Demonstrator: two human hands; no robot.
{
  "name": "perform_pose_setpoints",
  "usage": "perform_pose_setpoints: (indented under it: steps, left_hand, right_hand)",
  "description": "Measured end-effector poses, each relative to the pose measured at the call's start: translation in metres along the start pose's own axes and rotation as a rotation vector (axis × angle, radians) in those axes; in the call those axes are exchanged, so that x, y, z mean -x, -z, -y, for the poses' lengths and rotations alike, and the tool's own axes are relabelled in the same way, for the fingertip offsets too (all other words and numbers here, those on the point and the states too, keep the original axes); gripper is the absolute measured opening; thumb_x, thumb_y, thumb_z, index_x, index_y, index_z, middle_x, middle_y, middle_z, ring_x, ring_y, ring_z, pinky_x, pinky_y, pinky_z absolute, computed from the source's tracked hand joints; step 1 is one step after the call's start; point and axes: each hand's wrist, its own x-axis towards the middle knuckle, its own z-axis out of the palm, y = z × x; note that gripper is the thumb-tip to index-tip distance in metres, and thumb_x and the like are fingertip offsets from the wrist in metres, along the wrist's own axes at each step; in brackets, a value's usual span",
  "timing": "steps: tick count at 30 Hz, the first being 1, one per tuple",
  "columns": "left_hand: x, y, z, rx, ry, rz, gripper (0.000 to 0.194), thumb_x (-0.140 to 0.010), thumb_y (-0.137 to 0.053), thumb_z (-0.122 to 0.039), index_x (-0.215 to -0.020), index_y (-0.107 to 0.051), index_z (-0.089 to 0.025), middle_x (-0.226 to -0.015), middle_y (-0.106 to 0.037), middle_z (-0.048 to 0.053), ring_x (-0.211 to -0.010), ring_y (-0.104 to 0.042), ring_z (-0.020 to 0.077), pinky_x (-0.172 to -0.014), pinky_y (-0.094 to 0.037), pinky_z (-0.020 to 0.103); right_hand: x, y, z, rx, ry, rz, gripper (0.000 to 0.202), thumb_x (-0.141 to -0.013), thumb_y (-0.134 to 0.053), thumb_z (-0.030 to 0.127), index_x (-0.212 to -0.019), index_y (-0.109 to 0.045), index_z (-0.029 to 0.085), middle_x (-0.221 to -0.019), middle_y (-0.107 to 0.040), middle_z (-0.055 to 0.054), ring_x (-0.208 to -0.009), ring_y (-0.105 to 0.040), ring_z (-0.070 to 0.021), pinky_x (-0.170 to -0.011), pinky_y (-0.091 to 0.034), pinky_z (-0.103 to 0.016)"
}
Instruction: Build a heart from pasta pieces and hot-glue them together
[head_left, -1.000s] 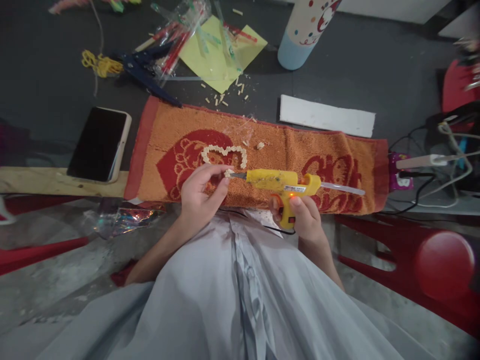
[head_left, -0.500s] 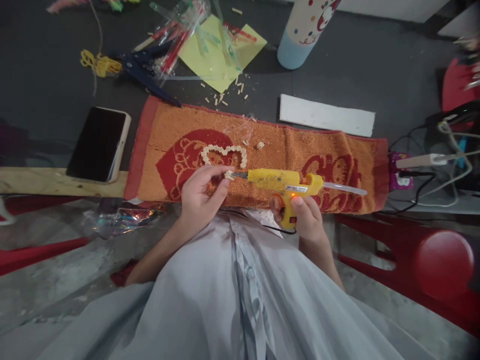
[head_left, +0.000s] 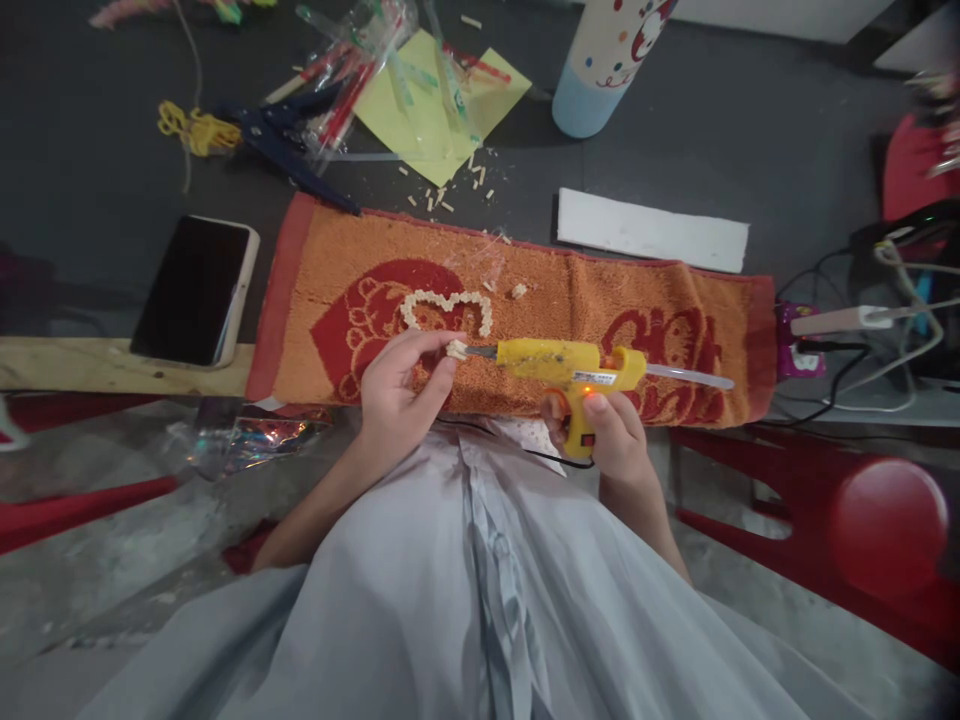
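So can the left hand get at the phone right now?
Probably yes: the phone lies just off the towel, with mostly flat cloth between it and the left hand, though those fingers are pinching a small pale piece at the glue-gun nozzle.

Informal craft workspace, type of building not determinable. Indicators: a dark desk (head_left: 697,130) with glue gun (head_left: 551,357), pliers (head_left: 277,140), yarn (head_left: 199,130) and scattered stick pieces (head_left: 442,200) — also red plastic chairs (head_left: 810,520) on a bare, concrete-like floor (head_left: 172,560).
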Motion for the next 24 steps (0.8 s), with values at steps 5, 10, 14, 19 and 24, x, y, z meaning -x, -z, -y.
perform_pose_setpoints:
  steps: [5, 10, 14, 19, 24]
  left_hand:
    - [0.0, 0.0012, 0.0006, -0.032, -0.021, 0.007, 0.017, -0.093, -0.062, -0.023, -0.105, -0.073, -0.022, -0.097, -0.075, 0.002, -0.088, -0.068, 0.0129, -0.082, -0.055, 0.025]
    - [-0.0008, 0.003, -0.0012, -0.08, -0.026, 0.029, 0.018, -0.094, -0.06, -0.025, -0.105, -0.074, -0.022, -0.094, -0.075, 0.001, -0.085, -0.067, 0.0131, -0.079, -0.055, 0.026]
    - [0.0001, 0.0025, -0.0009, -0.079, 0.003, 0.03, 0.019, -0.095, -0.059, -0.029, -0.104, -0.074, -0.021, -0.097, -0.075, 0.003, -0.088, -0.068, 0.0144, -0.081, -0.055, 0.027]
    - [0.0022, 0.0018, 0.0031, -0.021, 0.028, 0.011, 0.019, -0.095, -0.06, -0.03, -0.106, -0.073, -0.022, -0.099, -0.075, 0.003, -0.091, -0.068, 0.0145, -0.084, -0.055, 0.028]
    - [0.0026, 0.0011, 0.0038, 0.031, 0.013, -0.004, 0.017, -0.093, -0.062, -0.026, -0.106, -0.074, -0.023, -0.094, -0.074, 0.002, -0.085, -0.067, 0.0127, -0.079, -0.055, 0.026]
  right_hand:
    - [-0.0009, 0.0006, 0.0018, -0.079, -0.043, 0.062, 0.06, -0.085, -0.054, 0.076, -0.063, -0.059, 0.02, -0.057, -0.057, -0.003, -0.051, -0.05, -0.0137, -0.045, -0.037, -0.028]
    - [-0.003, 0.0017, 0.0038, -0.096, -0.009, 0.097, 0.059, -0.088, -0.053, 0.072, -0.062, -0.06, 0.02, -0.058, -0.059, -0.004, -0.052, -0.052, -0.0139, -0.047, -0.038, -0.027]
    - [-0.0036, 0.0028, 0.0064, -0.093, 0.024, 0.12, 0.058, -0.09, -0.053, 0.069, -0.061, -0.06, 0.02, -0.057, -0.059, -0.004, -0.053, -0.054, -0.0147, -0.05, -0.041, -0.028]
    - [-0.0022, 0.0017, 0.0066, -0.092, 0.012, 0.067, 0.058, -0.086, -0.057, 0.071, -0.06, -0.06, 0.02, -0.056, -0.058, -0.003, -0.051, -0.052, -0.0142, -0.046, -0.038, -0.028]
    - [-0.0018, -0.0009, 0.0086, -0.105, 0.008, 0.052, 0.056, -0.085, -0.059, 0.071, -0.06, -0.061, 0.02, -0.055, -0.059, -0.003, -0.049, -0.052, -0.0145, -0.044, -0.037, -0.028]
